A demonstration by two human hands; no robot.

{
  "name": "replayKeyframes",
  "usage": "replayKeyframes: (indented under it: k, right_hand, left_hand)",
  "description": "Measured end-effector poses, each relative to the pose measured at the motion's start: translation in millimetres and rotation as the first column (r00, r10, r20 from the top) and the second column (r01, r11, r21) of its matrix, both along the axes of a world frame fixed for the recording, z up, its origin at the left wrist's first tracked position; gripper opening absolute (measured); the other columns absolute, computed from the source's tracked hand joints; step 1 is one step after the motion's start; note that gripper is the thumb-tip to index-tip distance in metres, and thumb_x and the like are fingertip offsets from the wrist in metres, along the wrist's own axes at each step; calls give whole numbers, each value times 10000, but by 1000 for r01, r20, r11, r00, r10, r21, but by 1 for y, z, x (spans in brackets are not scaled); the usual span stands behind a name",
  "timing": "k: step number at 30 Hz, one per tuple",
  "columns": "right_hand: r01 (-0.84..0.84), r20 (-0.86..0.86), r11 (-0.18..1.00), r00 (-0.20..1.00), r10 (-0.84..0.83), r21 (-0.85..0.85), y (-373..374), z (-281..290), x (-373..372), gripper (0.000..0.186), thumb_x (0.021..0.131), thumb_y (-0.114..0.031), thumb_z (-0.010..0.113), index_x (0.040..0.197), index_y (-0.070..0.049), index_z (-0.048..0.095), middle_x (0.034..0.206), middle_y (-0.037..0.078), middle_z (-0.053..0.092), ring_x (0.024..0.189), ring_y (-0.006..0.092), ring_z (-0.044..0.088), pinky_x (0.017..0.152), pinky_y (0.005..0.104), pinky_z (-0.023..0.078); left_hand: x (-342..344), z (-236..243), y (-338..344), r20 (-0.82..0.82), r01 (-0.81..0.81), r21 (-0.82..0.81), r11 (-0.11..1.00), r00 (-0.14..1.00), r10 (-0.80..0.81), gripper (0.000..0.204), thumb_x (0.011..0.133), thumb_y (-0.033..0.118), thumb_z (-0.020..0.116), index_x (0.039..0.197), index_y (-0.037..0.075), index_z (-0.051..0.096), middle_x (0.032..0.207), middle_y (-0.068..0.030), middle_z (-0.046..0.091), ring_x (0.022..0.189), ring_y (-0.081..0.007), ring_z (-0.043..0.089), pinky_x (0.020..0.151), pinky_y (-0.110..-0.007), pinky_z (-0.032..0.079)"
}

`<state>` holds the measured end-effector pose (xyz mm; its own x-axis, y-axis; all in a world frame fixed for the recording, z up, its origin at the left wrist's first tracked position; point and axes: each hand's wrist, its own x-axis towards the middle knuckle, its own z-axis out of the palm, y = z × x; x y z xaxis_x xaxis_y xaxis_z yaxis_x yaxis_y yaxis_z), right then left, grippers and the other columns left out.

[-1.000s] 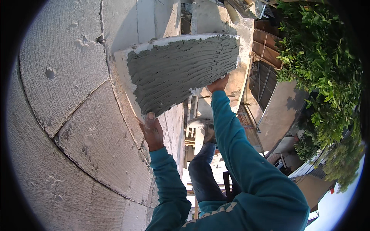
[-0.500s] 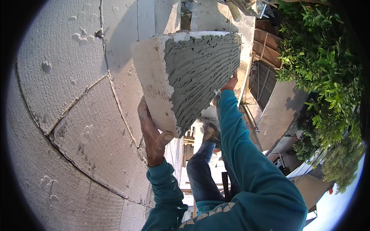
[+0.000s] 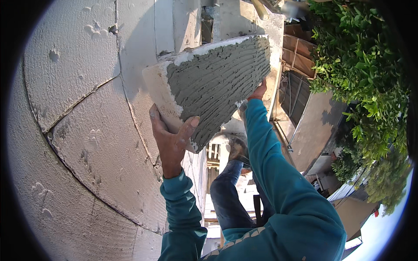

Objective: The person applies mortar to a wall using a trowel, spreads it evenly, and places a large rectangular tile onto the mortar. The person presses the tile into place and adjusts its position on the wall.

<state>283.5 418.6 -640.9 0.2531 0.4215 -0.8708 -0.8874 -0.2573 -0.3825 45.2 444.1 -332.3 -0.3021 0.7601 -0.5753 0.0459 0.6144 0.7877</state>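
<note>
Between my hands hangs a thick whitish building block [image 3: 163, 93], tilted, with one broad face coated in grey mortar [image 3: 220, 80] combed into ridges. My left hand [image 3: 173, 135] grips its near left end, thumb pressed over the mortar's edge and fingers along the bare side. At the block's right end my right hand [image 3: 257, 92] holds on from beneath; most of its fingers are hidden behind the block. The block's left end is close to the block wall [image 3: 96, 130]; whether they touch I cannot tell.
The wall of large pale blocks with dark joints fills the left side. Beyond the held block runs a wall top with a gap [image 3: 207, 26]. My shoe [image 3: 238, 150] stands below, near slatted wood [image 3: 213, 152]. Leafy branches [image 3: 361, 78] and roofs lie to the right.
The block has shifted slightly left and turned so more of its mortar face shows. My left thumb has moved up from the lower corner onto the mortar's edge.
</note>
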Motion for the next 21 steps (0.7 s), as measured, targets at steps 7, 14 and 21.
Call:
replayKeyframes:
  k: [7,14,21]
  right_hand:
    - [-163,105,956,976,193,-243,-6,77,22,599,911,-536,403,1344,-128,472,1291,101,544,1185,302,518,993,494,419]
    - [-190,152,981,971,183,39,-61,174,121,582,920,-505,476,1352,-116,452,1321,70,522,1202,280,506,1013,454,426]
    - [-154,452,985,886,102,81,-58,503,124,654,943,-529,420,1417,-83,363,1356,103,476,1210,255,494,1022,424,414]
  left_hand:
    - [13,27,-70,18,-165,35,986,986,164,869,678,254,829,1327,-19,319,1164,-136,438,1106,-232,446,957,-366,405]
    - [22,151,-133,220,-331,-12,943,920,326,850,708,363,769,1331,-17,332,1186,-133,449,1114,-244,459,963,-365,388]
    - [18,345,-196,418,-436,-109,893,795,440,964,684,448,702,1419,-18,287,1326,-206,451,1212,-303,477,1008,-396,386]
